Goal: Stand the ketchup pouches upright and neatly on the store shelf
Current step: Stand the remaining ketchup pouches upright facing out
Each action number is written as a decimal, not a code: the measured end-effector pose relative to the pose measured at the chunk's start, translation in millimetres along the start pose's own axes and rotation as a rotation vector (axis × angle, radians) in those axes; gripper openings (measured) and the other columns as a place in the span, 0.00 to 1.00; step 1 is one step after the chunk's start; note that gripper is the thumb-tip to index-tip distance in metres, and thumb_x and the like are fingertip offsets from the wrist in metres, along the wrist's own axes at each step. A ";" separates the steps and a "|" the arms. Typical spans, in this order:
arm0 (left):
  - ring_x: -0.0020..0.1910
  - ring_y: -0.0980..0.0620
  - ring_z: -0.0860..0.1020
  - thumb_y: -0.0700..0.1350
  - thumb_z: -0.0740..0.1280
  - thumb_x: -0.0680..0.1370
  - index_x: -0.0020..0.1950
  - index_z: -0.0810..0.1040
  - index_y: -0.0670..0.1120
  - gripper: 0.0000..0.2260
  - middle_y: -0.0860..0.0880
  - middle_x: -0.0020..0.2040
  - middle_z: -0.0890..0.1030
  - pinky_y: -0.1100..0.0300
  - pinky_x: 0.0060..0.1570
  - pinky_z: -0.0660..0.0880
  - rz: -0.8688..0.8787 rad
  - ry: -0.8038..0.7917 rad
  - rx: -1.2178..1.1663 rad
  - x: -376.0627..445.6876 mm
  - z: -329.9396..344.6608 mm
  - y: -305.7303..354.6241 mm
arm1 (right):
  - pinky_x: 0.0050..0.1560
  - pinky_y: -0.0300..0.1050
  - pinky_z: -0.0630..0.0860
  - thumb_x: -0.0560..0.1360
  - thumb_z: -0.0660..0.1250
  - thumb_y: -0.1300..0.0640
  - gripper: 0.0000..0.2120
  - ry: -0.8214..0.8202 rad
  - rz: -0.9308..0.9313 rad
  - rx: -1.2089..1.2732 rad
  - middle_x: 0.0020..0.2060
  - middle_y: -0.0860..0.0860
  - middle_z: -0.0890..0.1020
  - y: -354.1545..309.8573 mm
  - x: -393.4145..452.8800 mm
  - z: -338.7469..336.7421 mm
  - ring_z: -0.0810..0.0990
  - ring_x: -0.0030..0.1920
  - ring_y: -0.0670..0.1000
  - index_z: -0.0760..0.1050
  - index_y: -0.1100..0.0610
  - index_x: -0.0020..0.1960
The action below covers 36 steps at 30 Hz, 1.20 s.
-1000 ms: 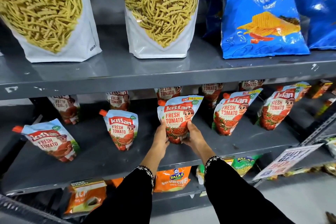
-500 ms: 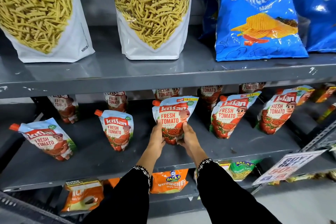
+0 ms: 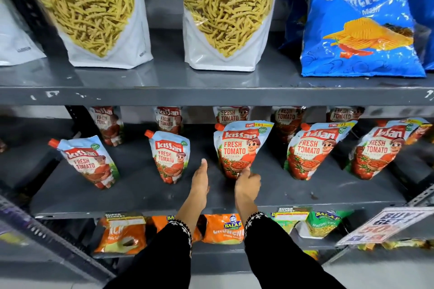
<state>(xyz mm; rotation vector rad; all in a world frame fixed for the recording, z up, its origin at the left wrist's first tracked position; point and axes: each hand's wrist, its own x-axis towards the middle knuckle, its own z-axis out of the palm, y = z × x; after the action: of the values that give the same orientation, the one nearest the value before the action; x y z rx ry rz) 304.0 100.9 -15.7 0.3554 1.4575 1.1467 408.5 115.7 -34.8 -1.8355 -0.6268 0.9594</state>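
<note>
Several Kissan ketchup pouches stand in a front row on the grey middle shelf [image 3: 141,195], with more in a back row [image 3: 168,118]. The centre pouch [image 3: 237,148] stands upright. My left hand [image 3: 200,180] is off it to the left, fingers straight and apart, holding nothing. My right hand [image 3: 247,180] has curled fingers, and one fingertip rests on that pouch's lower right edge; whether it grips is unclear. The far-left pouch [image 3: 87,162] leans left. The pouches at right [image 3: 312,150] and far right [image 3: 378,148] lean right.
The upper shelf edge [image 3: 211,96] overhangs the pouches and carries two sev bags [image 3: 225,14] and a blue crisps bag [image 3: 361,23]. Orange snack bags [image 3: 220,227] lie on the shelf below. A promo sign [image 3: 380,225] sticks out at lower right.
Both hands were clasped around the centre pouch. My left hand has let go and drawn back to the left; my right hand has slid down to the pouch's lower right edge.
</note>
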 end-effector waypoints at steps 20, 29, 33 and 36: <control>0.69 0.45 0.68 0.64 0.49 0.77 0.71 0.66 0.44 0.32 0.44 0.72 0.69 0.55 0.63 0.67 -0.010 -0.217 -0.018 39.3 -147.2 76.4 | 0.54 0.49 0.74 0.79 0.50 0.43 0.22 -0.506 0.289 0.432 0.63 0.57 0.77 -9.1 -101.0 130.7 0.75 0.62 0.56 0.72 0.57 0.58; 0.44 0.53 0.76 0.63 0.52 0.77 0.65 0.72 0.45 0.28 0.43 0.63 0.77 0.60 0.49 0.72 0.056 -0.212 -0.083 45.0 -156.0 74.9 | 0.54 0.48 0.72 0.80 0.50 0.44 0.24 -0.555 0.298 0.401 0.66 0.56 0.75 -18.4 -111.0 141.1 0.77 0.59 0.54 0.70 0.59 0.65; 0.53 0.50 0.75 0.63 0.52 0.77 0.67 0.71 0.44 0.28 0.43 0.64 0.76 0.58 0.54 0.70 0.059 -0.200 -0.092 46.2 -163.9 76.7 | 0.58 0.49 0.72 0.79 0.51 0.44 0.23 -0.542 0.288 0.350 0.65 0.56 0.76 -17.9 -115.1 147.4 0.74 0.65 0.56 0.71 0.58 0.64; 0.51 0.51 0.75 0.63 0.52 0.77 0.67 0.71 0.45 0.28 0.43 0.65 0.76 0.57 0.55 0.70 0.064 -0.200 -0.082 44.7 -165.1 78.2 | 0.55 0.48 0.72 0.79 0.51 0.44 0.23 -0.545 0.265 0.330 0.64 0.56 0.76 -17.8 -114.5 149.0 0.75 0.63 0.56 0.71 0.58 0.64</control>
<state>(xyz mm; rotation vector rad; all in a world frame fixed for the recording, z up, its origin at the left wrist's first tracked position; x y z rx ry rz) 116.1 99.9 -8.0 0.4490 1.2284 1.1827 220.7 112.3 -16.7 -1.3820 -0.5094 1.6625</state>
